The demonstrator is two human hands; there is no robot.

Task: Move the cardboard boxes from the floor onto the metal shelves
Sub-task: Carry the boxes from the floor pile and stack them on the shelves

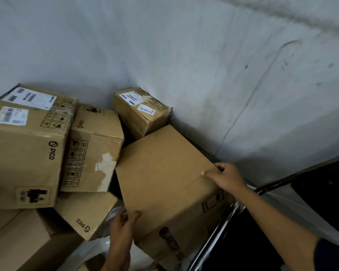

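A plain brown cardboard box sits tilted at the centre, near the wall. My left hand grips its near left corner, thumb on the top face. My right hand holds its far right corner, fingers curled over the edge. Left of it stand a big PICO box with white labels and a smaller PICO box with torn paper. Another PICO box lies below them. A dented labelled box rests in the wall corner behind.
A grey scuffed wall rises behind the boxes. At the right, a black metal bar and a dark frame run diagonally. More cardboard lies at the bottom left. A white curved object shows below the boxes.
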